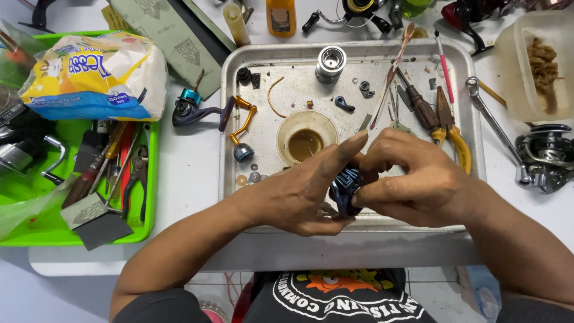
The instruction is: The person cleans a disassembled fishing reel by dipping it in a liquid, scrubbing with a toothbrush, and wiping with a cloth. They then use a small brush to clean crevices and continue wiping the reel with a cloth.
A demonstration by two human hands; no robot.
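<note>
Both of my hands meet over the front part of a metal tray (239, 60). Between them is a small dark blue fishing reel body (345, 188), mostly hidden by fingers. My left hand (302, 191) cups it from the left and below, index finger stretched up to the right. My right hand (412, 179) grips it from the right with fingertips pinched at its top. A small cream cup (306, 139) holding brown liquid sits on the tray just beyond my left hand.
On the tray lie a silver spool (330, 61), a gold reel handle (242, 128), screwdrivers and yellow-handled pliers (451, 128). A green tray (149, 179) with tools and a plastic bag stands left. A wrench (493, 122) and a grey reel (547, 155) lie right.
</note>
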